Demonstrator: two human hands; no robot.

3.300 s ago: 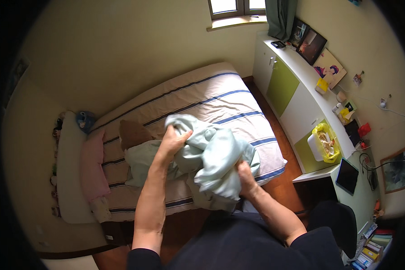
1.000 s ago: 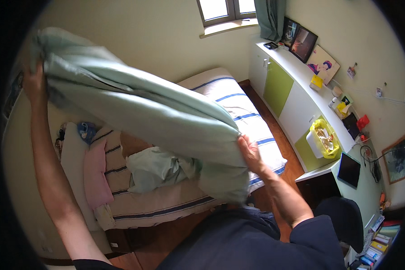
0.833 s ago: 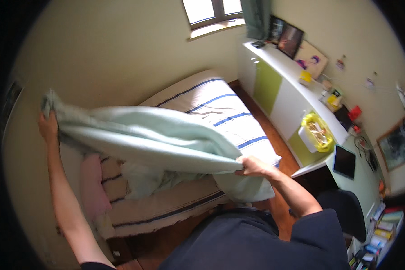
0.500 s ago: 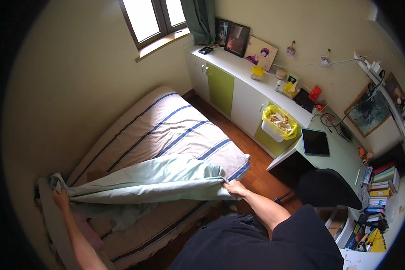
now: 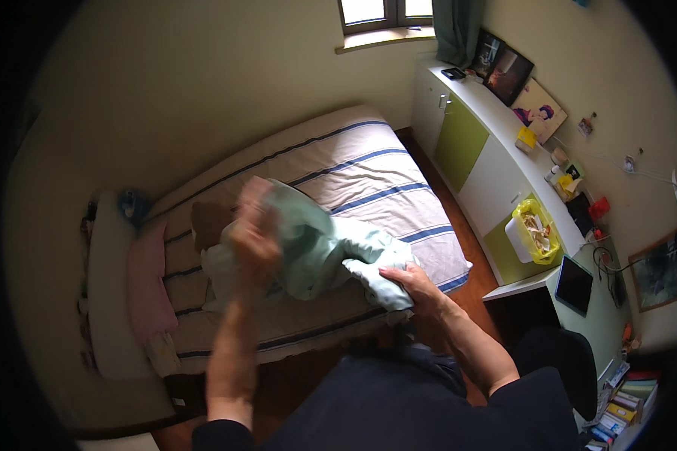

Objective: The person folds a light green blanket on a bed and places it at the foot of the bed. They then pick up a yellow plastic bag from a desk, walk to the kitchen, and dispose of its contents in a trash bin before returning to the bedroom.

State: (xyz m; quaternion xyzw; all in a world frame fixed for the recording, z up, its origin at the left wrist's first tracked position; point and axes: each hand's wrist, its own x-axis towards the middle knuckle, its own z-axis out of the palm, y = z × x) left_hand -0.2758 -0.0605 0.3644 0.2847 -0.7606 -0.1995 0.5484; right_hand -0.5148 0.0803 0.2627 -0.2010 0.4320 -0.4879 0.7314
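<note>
A pale green bedding cloth [image 5: 305,240] lies bunched and folded across the near middle of the bed [image 5: 376,173], which wears a cream sheet with dark blue stripes. At its near right end, my right hand [image 5: 415,287] is closed on a fold, thumb on top. My left hand [image 5: 254,229] is raised at the cloth's left part and smeared by motion, so its fingers and grip cannot be made out. Beyond my left hand a brown item [image 5: 209,224] is partly covered. A pink pillow-like piece [image 5: 149,274] rests at the bed's left end.
A pale headboard [image 5: 113,301] bounds the bed at left. Along the right wall runs a white and green cabinet [image 5: 470,161], with a yellow-lined bin [image 5: 535,233] hung on it. A tablet [image 5: 574,286] lies on the desk, beside a black chair [image 5: 560,368].
The green cloth, earlier stretched lengthwise between my hands, is now gathered up shorter. My left hand has swung from the headboard end toward the middle. The whole view has also shifted.
</note>
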